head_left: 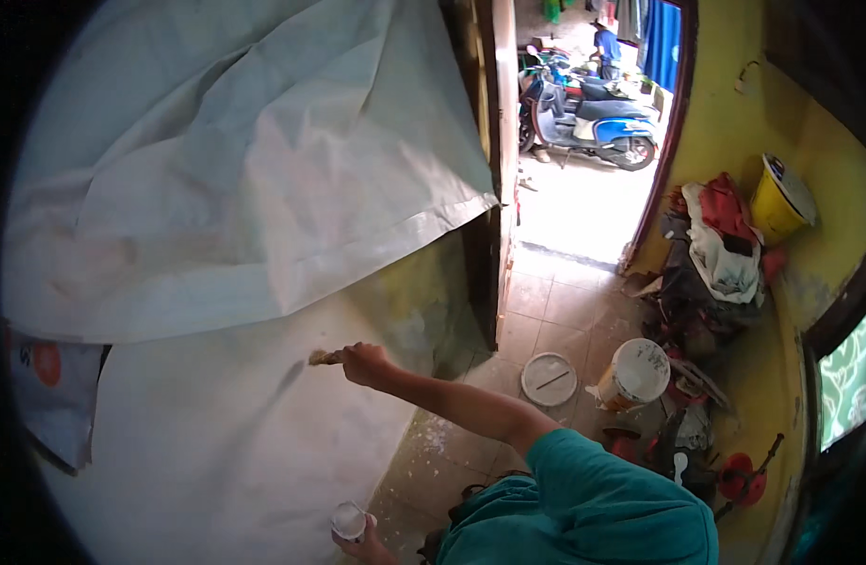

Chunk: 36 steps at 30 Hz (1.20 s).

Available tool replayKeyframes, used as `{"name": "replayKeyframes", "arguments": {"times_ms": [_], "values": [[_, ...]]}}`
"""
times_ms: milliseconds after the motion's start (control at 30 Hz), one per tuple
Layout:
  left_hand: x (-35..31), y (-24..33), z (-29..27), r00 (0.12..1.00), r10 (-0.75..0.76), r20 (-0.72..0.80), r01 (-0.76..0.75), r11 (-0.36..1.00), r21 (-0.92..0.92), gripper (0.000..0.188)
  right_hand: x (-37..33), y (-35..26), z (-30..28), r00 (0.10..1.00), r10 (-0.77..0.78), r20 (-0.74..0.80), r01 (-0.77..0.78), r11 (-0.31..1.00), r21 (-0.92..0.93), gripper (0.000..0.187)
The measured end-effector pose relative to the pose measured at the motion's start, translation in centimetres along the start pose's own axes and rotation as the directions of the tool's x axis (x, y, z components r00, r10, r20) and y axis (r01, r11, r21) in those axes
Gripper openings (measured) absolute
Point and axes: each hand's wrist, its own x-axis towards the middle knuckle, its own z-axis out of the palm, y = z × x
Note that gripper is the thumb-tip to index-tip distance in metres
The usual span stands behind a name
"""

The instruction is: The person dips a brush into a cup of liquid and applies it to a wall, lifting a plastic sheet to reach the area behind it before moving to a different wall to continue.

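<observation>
My right hand [365, 364] is closed around the handle of a paintbrush [325, 358]. Its bristles point left at the white-painted wall [216, 414]; I cannot tell whether they touch it. The arm reaches out from a teal sleeve. Lower in the view, my left hand [365, 544] grips a small white cup [349, 520], its contents hard to make out. Above the brush hangs a large creased white sheet [263, 217], covering the upper wall.
A paint bucket [637, 372] and a round white lid [549, 379] sit on the paint-spattered tiles. Piled cloths [729, 235] and a yellow bucket [781, 202] line the yellow wall. Through the open doorway are a blue scooter [593, 118] and a person [606, 49].
</observation>
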Motion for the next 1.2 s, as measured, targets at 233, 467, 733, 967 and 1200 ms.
{"name": "replayKeyframes", "arguments": {"times_ms": [233, 467, 733, 967, 1200], "values": [[0.5, 1.2, 2.0, 0.997, 0.003, 0.082, -0.032, 0.931, 0.363, 0.079, 6.4, -3.3, -6.2, 0.753, -0.207, -0.624, 0.281, 0.959, 0.021, 0.029], [-0.6, 0.1, 3.6, 0.977, 0.087, 0.195, -0.143, 0.945, 0.295, 0.077, 8.6, -0.1, -5.9, 0.223, -0.209, -0.952, 0.543, 0.838, -0.056, 0.039], [-0.1, -0.1, 0.7, 0.988, 0.070, 0.136, -0.116, 0.925, 0.362, 0.072, 2.2, 0.9, -0.6, 0.999, 0.024, -0.043, -0.023, 0.999, 0.023, 0.023], [0.6, -5.0, -9.0, 0.999, 0.041, -0.032, -0.041, 0.999, 0.000, 0.066, 4.7, -6.5, -3.8, 0.889, -0.006, -0.458, 0.183, 0.921, 0.343, 0.036], [-2.0, 8.1, 3.7, 0.991, -0.132, 0.013, 0.131, 0.987, 0.092, 0.074, 2.4, -1.0, 0.6, 0.882, -0.119, -0.455, 0.236, 0.949, 0.210, 0.026]]}}
